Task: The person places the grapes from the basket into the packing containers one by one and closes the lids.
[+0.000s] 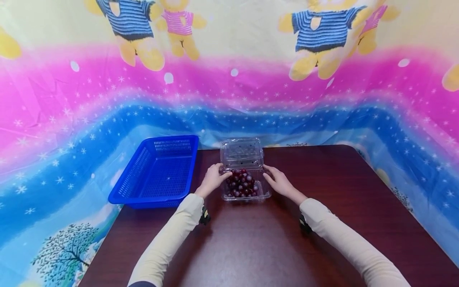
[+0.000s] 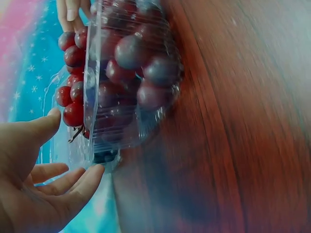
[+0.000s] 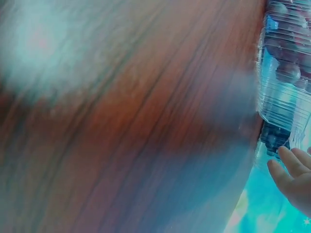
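A clear plastic clamshell box (image 1: pixel 263 195) stands on the table with its lid (image 1: pixel 242 153) raised at the back. Dark red grapes (image 1: pixel 243 184) fill much of its base, some heaped above the rim in the left wrist view. My left hand (image 1: pixel 212 179) is at the box's left side, thumb toward the grapes and fingers loosely spread; the left wrist view shows a gap between thumb and fingers. On the opposite side, my right hand (image 1: pixel 279 181) reaches to the box's back corner with extended fingers (image 3: pixel 291 162). Whether its fingertips touch the plastic is unclear.
A blue plastic basket (image 1: pixel 150 201) with slotted sides stands left of the box, overhanging the table's left edge. The dark brown wooden table (image 1: pixel 244 247) extends in front and to the right. A patterned cloth (image 1: pixel 229 87) hangs behind and around it.
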Demonstrator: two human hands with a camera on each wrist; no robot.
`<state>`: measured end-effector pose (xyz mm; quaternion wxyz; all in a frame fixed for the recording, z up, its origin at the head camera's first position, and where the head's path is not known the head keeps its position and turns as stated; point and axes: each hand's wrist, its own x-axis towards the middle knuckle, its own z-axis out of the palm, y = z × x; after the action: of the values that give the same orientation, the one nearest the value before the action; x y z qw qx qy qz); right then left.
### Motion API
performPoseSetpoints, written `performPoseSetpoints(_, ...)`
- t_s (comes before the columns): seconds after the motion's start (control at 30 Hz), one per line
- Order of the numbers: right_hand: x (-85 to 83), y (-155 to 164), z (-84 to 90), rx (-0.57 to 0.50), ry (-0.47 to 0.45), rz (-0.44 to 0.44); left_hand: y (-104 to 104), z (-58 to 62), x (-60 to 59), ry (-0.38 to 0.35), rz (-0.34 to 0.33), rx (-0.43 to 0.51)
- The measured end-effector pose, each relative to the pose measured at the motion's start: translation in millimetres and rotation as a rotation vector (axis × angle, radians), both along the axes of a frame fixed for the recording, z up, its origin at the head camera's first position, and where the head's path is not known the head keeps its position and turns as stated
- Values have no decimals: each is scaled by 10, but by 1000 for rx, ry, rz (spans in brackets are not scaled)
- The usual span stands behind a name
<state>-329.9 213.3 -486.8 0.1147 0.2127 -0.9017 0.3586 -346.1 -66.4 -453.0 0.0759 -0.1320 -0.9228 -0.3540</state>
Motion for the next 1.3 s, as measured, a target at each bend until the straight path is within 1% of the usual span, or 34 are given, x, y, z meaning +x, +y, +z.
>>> performPoseSetpoints(0.13,7,-12,31,-41,-56,-8,-10,-32,-26,-36,28,118)
performPoseSetpoints(0.3,-29,-17,42,-98,-100,-24,-11,-18,-28,-81,59,254)
performPoseSetpoints(0.37,-53,-15,38,-106,-112,-29,-11,-15,-31,-128,63,308)
performPoseSetpoints(0.5,-95,-12,38,-135,-148,-32,-15,-15,-57,-258,63,489)
performPoseSetpoints(0.57,-116,-13,39,-171,-178,-27,-20,-27,-78,-313,64,578)
performPoseSetpoints(0.63,-127,-14,49,-236,-226,-12,-30,-31,-96,-346,67,638)
performPoseSetpoints(0.73,-145,-16,57,-347,-304,12,-45,-36,-119,-376,62,686)
performPoseSetpoints(0.8,-145,-23,69,-414,-339,20,-53,-28,-127,-392,60,723)
performPoseSetpoints(0.83,-151,-26,68,-431,-343,18,-53,-27,-132,-398,59,740)
performPoseSetpoints(0.9,-151,-37,71,-445,-334,15,-53,-27,-137,-402,61,762)
performPoseSetpoints(1.03,-138,-49,43,-451,-301,12,-46,-53,-130,-409,61,776)
performPoseSetpoints(1.2,-101,-35,-31,-490,-230,67,-46,-93,-112,-411,53,789)
performPoseSetpoints(1.27,-89,-36,-40,-501,-209,73,-47,-96,-109,-407,47,792)
performPoseSetpoints(1.3,-92,-41,-41,-504,-213,68,-46,-96,-114,-408,47,795)
